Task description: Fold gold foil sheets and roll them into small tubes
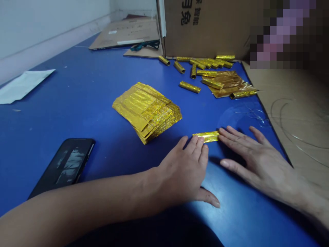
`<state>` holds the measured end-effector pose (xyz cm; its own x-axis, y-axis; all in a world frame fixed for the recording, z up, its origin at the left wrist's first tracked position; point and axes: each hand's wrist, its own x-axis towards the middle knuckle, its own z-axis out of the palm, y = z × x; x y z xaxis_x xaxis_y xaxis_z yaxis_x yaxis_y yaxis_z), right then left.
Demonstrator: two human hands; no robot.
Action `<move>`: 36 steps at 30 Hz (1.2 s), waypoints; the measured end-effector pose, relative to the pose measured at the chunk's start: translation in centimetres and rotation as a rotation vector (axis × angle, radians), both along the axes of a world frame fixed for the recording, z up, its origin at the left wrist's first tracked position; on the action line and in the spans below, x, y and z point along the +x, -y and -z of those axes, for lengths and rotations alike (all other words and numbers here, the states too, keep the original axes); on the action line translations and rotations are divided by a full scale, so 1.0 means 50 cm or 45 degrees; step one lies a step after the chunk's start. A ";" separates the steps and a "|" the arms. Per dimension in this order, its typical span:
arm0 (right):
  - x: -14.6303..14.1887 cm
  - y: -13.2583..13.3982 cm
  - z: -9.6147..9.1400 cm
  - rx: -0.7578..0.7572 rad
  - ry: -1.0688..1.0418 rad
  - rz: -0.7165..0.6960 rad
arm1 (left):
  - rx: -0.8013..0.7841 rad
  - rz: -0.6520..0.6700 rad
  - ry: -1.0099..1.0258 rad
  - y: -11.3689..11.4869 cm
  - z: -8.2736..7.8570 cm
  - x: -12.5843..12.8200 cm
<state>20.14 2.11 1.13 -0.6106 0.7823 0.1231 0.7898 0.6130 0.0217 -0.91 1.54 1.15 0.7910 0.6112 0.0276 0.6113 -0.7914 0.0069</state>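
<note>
A narrow strip of gold foil paper (206, 136) lies on the blue table (77, 103), partly rolled or folded. My left hand (185, 170) rests flat with its fingertips on the strip's near left end. My right hand (250, 154) lies flat and spread, its fingertips touching the strip's right end. Both hands are open and press down on the foil rather than gripping it. A stack of flat gold foil sheets (147, 110) sits just left of the strip.
Several finished gold foil rolls (189, 86) and loose foil (227, 82) lie at the back near a cardboard box (205, 27). A black phone (64, 164) lies near left. Flat cardboard (295, 113) with thin wire covers the right. White paper (23, 85) lies far left.
</note>
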 end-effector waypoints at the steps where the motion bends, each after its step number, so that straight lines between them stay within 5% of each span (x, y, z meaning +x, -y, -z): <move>1: -0.009 0.006 -0.001 -0.006 -0.019 -0.030 | -0.003 -0.002 0.015 0.000 0.001 0.001; 8: -0.047 0.026 0.001 -0.210 -0.054 -0.230 | 0.001 0.023 0.104 -0.003 0.005 0.002; 17: -0.019 0.005 0.019 0.006 0.087 -0.031 | 0.033 0.029 0.031 -0.004 -0.002 0.002; 28: -0.037 0.046 0.018 0.097 0.135 0.000 | 0.037 -0.013 -0.009 -0.050 -0.003 -0.016; 36: -0.050 0.058 0.017 0.098 0.087 -0.079 | -0.047 0.073 0.132 -0.029 0.017 0.001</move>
<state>17.67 -0.80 0.28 -0.6669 0.7323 0.1378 0.7452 0.6554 0.1232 -0.86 3.01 0.28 0.8187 0.5672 0.0894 0.5596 -0.8231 0.0971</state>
